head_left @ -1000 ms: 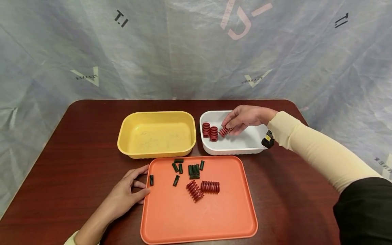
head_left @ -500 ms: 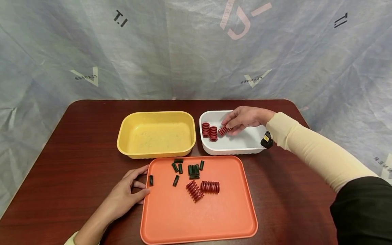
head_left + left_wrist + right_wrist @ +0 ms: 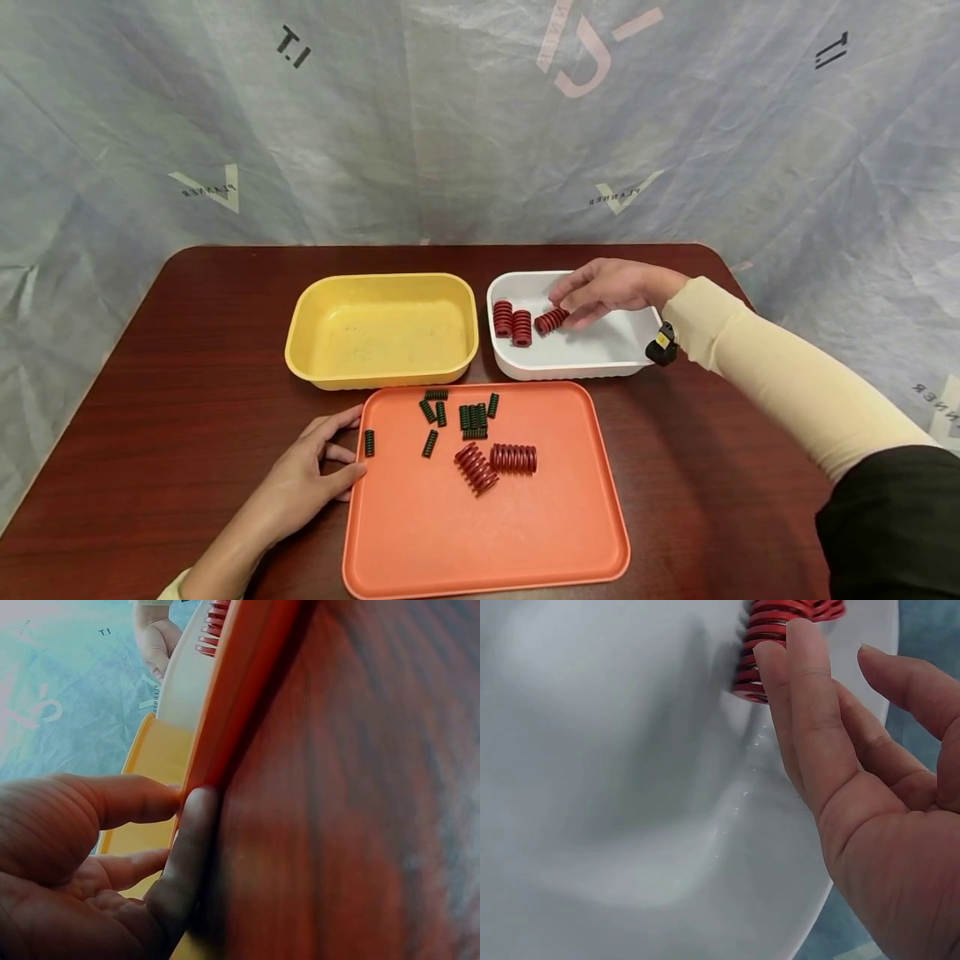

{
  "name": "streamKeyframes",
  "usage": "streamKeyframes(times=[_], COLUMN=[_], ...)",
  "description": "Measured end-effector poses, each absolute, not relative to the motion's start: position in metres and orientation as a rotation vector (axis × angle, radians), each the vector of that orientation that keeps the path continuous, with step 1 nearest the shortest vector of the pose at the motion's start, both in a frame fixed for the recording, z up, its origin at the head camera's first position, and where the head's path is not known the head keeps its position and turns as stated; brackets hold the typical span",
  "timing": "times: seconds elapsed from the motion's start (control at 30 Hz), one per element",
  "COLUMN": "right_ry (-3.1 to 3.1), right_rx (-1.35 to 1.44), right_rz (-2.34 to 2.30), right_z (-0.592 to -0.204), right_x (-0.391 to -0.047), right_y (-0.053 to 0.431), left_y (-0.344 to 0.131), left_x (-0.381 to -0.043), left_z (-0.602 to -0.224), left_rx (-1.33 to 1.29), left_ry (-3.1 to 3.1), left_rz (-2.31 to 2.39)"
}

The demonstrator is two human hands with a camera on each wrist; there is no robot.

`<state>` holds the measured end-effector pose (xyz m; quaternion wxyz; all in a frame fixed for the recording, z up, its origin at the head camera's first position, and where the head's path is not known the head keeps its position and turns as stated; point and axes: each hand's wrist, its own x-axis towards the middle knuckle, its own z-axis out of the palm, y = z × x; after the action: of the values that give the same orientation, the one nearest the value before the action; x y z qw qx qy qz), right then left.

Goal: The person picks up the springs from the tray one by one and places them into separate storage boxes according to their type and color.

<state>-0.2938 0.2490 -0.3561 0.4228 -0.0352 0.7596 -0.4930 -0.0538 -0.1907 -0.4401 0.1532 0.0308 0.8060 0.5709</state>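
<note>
My right hand (image 3: 611,287) hovers over the white bin (image 3: 525,367), its fingers extended and loosely spread. A red coil spring (image 3: 551,321) lies in the bin just by the fingertips; in the right wrist view the fingers partly cover this spring (image 3: 761,645). Two more red springs (image 3: 512,323) stand at the bin's left end. At the orange tray's left edge, my left hand (image 3: 303,471) holds the rim between thumb and fingers, as the left wrist view of the tray (image 3: 225,705) shows. Two red springs (image 3: 495,465) lie on that tray.
Several small dark green springs (image 3: 474,417) lie across the upper part of the tray, one (image 3: 369,443) beside its left rim. Left of the white bin stands a yellow bin (image 3: 382,379). Everything rests on a dark reddish wooden table (image 3: 712,467) before a grey sheet.
My right hand has let go of the red spring, which stays in the white bin, and has drawn slightly right. The left hand has kept its place on the tray.
</note>
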Motion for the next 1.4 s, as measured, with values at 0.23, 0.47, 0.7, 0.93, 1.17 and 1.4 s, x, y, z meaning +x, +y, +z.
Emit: streamKeyframes(times=[0.23, 0.47, 0.7, 0.93, 1.17, 1.4], right_ry=[1.954, 1.981, 1.944, 1.906, 1.794, 1.769], right_rx=[-0.197, -0.367, -0.504, -0.584, -0.626, -0.615], right_rz=[-1.245, -1.294, -1.33, -1.392, -1.515, -1.575], right_z=[-0.343, -0.332, -0.332, -0.339, -0.353, -0.368], right_x=[-0.284, -0.254, -0.223, -0.19, -0.162, -0.144], right_y=[0.256, 0.265, 0.277, 0.291, 0.309, 0.319], left_y=[-0.191, -0.189, -0.187, -0.184, -0.182, -0.184], left_x=[-0.053, -0.052, -0.053, -0.055, -0.058, -0.06], left_z=[-0.441, -0.443, -0.448, -0.449, -0.45, -0.448], left_rx=[0.063, 0.067, 0.052, 0.058, 0.093, 0.103], left_ry=[2.29, 2.272, 2.283, 2.262, 2.26, 2.283], left_rz=[1.653, 1.67, 1.656, 1.677, 1.689, 1.684])
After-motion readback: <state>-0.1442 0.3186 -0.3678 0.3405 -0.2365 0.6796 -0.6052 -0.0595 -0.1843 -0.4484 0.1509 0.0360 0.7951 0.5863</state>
